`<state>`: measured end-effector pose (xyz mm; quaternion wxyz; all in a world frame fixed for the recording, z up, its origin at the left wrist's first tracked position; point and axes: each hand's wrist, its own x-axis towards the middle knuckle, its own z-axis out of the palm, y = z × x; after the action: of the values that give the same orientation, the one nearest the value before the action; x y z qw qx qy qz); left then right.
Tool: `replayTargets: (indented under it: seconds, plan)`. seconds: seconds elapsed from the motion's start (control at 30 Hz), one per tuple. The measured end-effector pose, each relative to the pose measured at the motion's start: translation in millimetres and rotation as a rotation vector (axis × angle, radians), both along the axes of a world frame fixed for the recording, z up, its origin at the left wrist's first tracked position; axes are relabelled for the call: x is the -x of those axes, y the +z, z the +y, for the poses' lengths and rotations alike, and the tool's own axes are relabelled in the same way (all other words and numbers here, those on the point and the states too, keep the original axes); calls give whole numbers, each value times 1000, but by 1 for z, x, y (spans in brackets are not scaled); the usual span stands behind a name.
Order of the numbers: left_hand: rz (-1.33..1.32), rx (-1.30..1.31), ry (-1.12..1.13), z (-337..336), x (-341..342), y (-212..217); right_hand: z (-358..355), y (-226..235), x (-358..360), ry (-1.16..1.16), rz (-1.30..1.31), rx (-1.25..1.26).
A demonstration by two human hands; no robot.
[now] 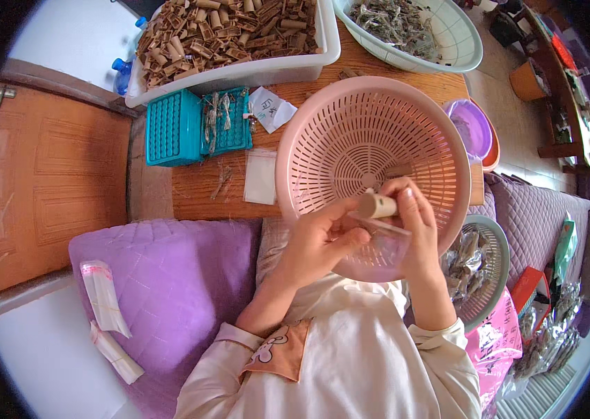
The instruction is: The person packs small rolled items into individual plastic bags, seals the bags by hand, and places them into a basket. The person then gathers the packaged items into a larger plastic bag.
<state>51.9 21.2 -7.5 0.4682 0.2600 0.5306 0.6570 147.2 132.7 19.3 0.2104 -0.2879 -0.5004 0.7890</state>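
The right hand [418,227] gripped a tan tube [380,206] while the left hand [316,241] pinched a clear bag [387,246] just below it, both over a pink basket [285,164]; beyond, on the table [193,199], stood a white tub [267,72] heaped with brown pieces [221,35]

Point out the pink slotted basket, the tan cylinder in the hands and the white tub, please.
Pink slotted basket [361,152], head view: its bare floor.
Tan cylinder [382,207], head view: its curved side.
White tub [328,31], head view: its right rim.
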Motion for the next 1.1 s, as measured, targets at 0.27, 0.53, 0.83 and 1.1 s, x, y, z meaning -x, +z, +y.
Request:
replayTargets:
  seconds: [0.27,0.53,0.83,1.1]
  plan:
    - [136,62,-42,4,-5,5,-1,-13,-10,-25,102,119]
    - [780,133,203,-2,-1,19,-8,-3,-14,22,-159,-284]
    - [1003,77,237,-1,-3,16,-12,-12,-14,-29,-57,143]
    - [698,138,256,-3,-4,14,-5,-18,-19,-56,-45,-18]
